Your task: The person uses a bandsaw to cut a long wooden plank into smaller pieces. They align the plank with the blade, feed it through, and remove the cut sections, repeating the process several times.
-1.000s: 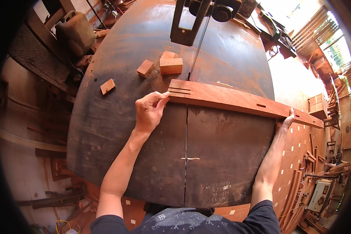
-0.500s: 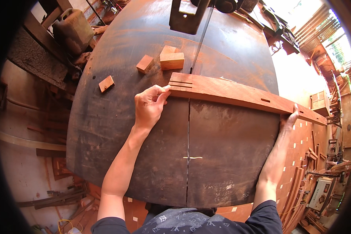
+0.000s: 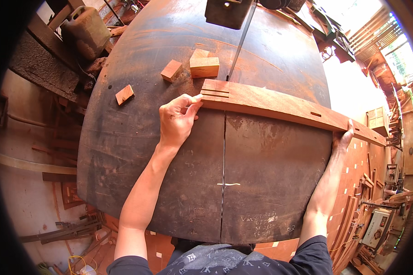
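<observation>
A long reddish wooden beam lies across the dark metal saw table, slanting down to the right. Two dark slots run in from its left end, and a few short mortises show along its right part. My left hand pinches the near corner of that left end between thumb and fingers. Out past the table's right edge, my right hand grips the beam from the near side, thumb on top and fingers hidden beneath. The thin upright saw blade stands right at the beam's far edge, near the slotted end; whether it touches the wood I cannot tell.
Several small wooden blocks lie beyond my left hand, with another block farther left. A dark metal blade guard hangs over the table. A dusty jerrycan stands at the far left. Wooden strips lie on the tiled floor at right.
The whole view has shifted slightly, so table, blocks and beam appear a little higher. Both hands keep their grips, and the beam sits almost the same against the blade.
</observation>
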Available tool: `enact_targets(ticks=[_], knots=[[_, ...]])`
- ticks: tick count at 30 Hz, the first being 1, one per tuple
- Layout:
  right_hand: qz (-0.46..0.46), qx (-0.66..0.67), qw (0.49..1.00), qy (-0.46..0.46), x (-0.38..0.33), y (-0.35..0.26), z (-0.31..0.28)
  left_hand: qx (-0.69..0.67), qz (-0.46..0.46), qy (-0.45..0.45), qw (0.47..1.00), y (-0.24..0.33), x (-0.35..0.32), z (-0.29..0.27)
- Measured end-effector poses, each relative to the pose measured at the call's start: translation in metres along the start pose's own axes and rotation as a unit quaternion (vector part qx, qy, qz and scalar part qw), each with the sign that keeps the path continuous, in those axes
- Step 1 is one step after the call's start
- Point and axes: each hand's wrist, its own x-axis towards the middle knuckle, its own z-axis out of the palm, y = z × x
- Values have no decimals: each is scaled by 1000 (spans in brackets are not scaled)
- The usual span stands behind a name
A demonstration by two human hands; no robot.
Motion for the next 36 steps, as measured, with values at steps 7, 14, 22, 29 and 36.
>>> enact_targets(ticks=[7, 14, 22, 29, 36], knots=[[0, 8, 1000, -5, 4, 0, -3, 5, -5, 5, 1000, 2, 1, 1], [3, 11, 1000, -11, 1, 0, 0, 3, -5, 5, 1000, 1, 0, 1], [0, 10, 1000, -10, 3, -1, -1, 6, -7, 3, 1000, 1, 1, 2], [0, 22, 1000, -20, 10, 1, -9, 9, -9, 5, 1000, 2, 1, 2], [3, 19, 1000, -17, 10, 0, -10, -1, -10, 8, 1000, 1, 1, 3]])
